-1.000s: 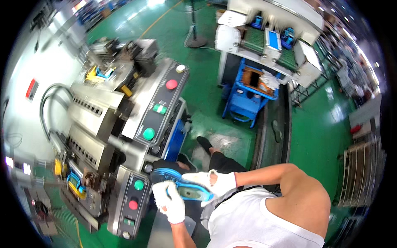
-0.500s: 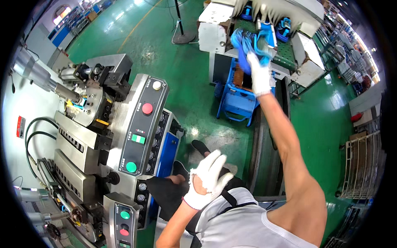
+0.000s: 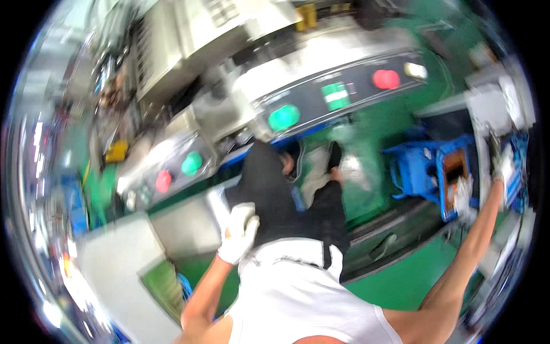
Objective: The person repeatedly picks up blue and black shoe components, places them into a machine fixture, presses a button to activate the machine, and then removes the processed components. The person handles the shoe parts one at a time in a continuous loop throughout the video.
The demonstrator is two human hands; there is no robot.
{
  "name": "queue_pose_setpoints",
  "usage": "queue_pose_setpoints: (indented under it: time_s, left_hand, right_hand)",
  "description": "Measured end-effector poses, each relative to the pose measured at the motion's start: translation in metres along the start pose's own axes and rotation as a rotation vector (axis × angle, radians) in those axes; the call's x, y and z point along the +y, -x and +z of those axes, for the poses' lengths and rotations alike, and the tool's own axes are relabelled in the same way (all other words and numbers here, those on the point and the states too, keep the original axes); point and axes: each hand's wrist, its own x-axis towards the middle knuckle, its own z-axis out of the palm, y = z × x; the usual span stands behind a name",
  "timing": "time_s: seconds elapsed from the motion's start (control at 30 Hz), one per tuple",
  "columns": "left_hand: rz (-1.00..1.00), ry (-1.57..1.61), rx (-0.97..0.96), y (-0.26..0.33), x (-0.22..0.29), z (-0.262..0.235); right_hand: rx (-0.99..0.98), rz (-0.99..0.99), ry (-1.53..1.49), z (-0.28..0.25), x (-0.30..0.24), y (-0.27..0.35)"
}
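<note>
My left hand (image 3: 238,229), in a white glove, is held beside my left thigh. Its fingers look apart with nothing visible in them, though the picture is smeared. Far out to the right, my right arm is stretched toward the frame's edge. My gloved right hand (image 3: 505,166) is against blue strappy pieces (image 3: 518,178) there. Blur hides whether its fingers are wrapped round any of them. Just left of that hand stands a blue cart (image 3: 415,169) with a brown-lined box part, and a crumpled whitish piece (image 3: 463,192) lies at it.
A metal machine spans the top, with a long dark control panel (image 3: 338,94) of green and red buttons. A smaller button panel (image 3: 177,172) is at left. Below it lies a pale tabletop (image 3: 114,269). A dark curved track (image 3: 378,241) runs across the green floor (image 3: 366,189).
The view has swung round, so the machine moved from the left to the top and the cart to the right. My right hand remains by the blue pieces; my left has come down to my thigh.
</note>
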Motion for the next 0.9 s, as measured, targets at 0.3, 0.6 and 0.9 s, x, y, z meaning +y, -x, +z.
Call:
queue_pose_setpoints:
  time_s: [0.3,0.6,0.9]
  left_hand:
    - [-1.268,0.053,0.425,0.308,-0.157,0.002]
    - [-2.564,-0.309,0.795,0.642,-0.097,0.049]
    - [-2.406,-0.239,0.897,0.670,-0.125,0.065]
  right_hand:
    - [-0.832,-0.098,-0.341,0.177,-0.082,0.444]
    - [-0.977,-0.975,0.433,0.174,-0.201,0.560]
    - [-0.781,-1.254,0.715,0.166,-0.318,0.562]
